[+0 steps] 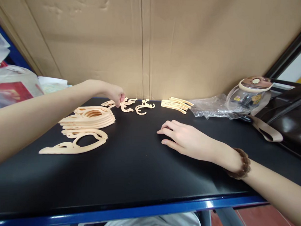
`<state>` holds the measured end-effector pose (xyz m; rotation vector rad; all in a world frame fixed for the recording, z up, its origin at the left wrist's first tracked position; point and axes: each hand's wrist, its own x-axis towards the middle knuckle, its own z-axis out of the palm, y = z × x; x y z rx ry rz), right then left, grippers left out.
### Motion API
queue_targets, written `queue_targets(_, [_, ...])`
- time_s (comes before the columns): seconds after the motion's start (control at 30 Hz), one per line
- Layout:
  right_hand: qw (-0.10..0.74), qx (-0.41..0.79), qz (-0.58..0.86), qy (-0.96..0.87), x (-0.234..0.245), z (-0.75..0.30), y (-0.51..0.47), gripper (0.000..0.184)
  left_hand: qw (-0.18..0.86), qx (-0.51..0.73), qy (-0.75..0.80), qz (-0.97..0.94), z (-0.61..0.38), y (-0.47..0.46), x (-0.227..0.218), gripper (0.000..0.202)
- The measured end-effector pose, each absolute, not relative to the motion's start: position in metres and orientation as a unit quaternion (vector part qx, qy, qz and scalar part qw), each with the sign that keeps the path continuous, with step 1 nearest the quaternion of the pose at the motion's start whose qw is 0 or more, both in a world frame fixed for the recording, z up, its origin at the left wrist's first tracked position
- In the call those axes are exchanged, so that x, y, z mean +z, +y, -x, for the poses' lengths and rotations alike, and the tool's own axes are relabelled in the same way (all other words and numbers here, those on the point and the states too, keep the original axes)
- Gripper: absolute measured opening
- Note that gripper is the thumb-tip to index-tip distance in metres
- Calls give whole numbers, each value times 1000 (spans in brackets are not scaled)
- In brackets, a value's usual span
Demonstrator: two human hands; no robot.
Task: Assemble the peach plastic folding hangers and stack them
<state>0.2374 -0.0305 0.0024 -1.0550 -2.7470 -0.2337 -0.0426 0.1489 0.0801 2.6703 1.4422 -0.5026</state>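
My left hand [117, 95] reaches to the back of the table, its fingers curled closed over a loose group of beige plastic hooks [127, 109]. What the fingertips pinch, if anything, is hidden. Below that forearm lies a row of beige plastic folding-hanger pieces [91, 119], stacked close together. One separate hanger piece [72, 147] sits in front of them. More curved hooks [141, 109] lie to the right of my left hand. My right hand [183, 137] rests on the black tabletop with its fingers apart and nothing in them.
Slim beige strips [176, 105] lie in a bundle at the back, beside crumpled clear plastic [212, 107]. A clear bottle with a strap [252, 93] and a dark bag [291, 118] stand right. Cardboard [172, 44] walls the back; a plastic bag [15, 83] is at left.
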Motion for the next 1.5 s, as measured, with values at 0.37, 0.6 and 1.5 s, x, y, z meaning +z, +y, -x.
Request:
queue_targets(0.37, [104,-77,351,-927,1,-237,-31,29,15,-124,429,-895,34,135,104,30])
queue_targets(0.6, [98,-63,358,-926,3,-238,-30,30,-30,-89,455,-886,30,107,131,49])
queue_targets(1.5, [131,-92,488,-858,-10,-307,47,43,-112,-94,419,-896,-21,59,60,33])
